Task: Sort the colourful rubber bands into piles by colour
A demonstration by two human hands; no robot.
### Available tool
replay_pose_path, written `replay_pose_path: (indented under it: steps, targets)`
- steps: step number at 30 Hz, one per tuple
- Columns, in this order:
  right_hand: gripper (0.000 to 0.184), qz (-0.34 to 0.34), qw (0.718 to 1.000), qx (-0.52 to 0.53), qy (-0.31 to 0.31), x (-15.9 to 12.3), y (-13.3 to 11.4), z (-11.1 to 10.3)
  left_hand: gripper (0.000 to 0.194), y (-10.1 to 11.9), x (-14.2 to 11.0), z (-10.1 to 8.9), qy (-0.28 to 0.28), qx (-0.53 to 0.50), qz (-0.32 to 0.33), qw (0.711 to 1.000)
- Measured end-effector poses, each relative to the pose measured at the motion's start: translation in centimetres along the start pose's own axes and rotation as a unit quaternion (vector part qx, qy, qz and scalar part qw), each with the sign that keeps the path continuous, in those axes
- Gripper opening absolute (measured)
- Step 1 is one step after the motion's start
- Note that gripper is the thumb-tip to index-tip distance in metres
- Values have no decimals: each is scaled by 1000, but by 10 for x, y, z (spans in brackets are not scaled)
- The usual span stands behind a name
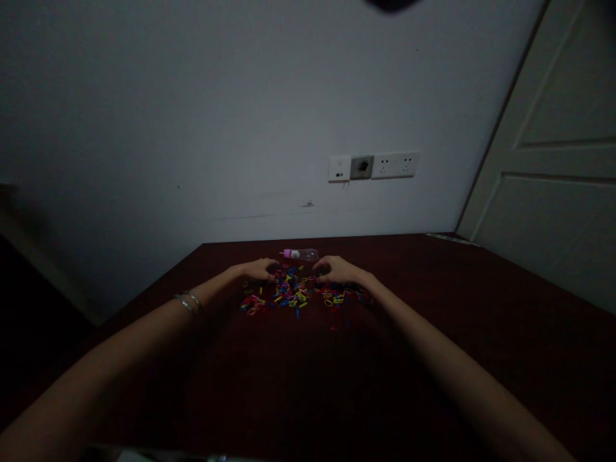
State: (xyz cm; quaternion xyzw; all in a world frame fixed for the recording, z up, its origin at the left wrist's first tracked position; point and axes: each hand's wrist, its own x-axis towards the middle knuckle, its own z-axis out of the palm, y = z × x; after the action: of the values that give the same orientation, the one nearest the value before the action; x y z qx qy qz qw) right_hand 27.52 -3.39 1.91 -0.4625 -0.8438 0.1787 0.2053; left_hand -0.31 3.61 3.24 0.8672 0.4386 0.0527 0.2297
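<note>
Many small coloured rubber bands lie in a loose spread on the dark red-brown table, in red, yellow, blue and pink. At the left edge of the pile is my left hand, its fingers curved and apart, thumb close to the bands. My right hand arches over the right part of the pile with fingers bent and spread, and nothing shows in its grasp. Just behind the bands, between both hands, a clear bottle with a pink top rests on its side.
A pale wall rises behind the table, with a row of sockets and a switch plate. To the right stands a white panelled door. Beyond the table's left edge it is dark. The light is dim.
</note>
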Motion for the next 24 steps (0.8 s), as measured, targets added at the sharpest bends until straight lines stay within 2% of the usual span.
replay_pose_path:
  steps: [2,3,6,8,11,14,17,24]
  targets:
    - [66,-50,997,-11,-60,14,-16,17,73,-7,-7,2,-32,4,-34,999]
    - [77,-55,994,-25,-88,20,-24,24,77,-8,-9,3,-53,0,-40,998]
    - [100,-10,987,-80,-140,35,-41,41,83,-5,-18,7,-97,-6,-18,995]
    - [105,15,982,-106,-155,41,-48,47,83,-1,-25,7,-99,14,-7,995]
    - [93,14,981,-121,-150,44,-56,48,82,7,-35,8,-103,58,-2,993]
    - [62,-26,982,-126,-140,45,-58,48,80,11,-42,12,-107,87,20,990]
    - [36,-50,981,-130,-136,46,-57,51,66,14,-45,20,-90,104,38,990]
    - [22,-54,985,-134,-97,49,-51,64,30,27,-36,39,-41,109,53,992]
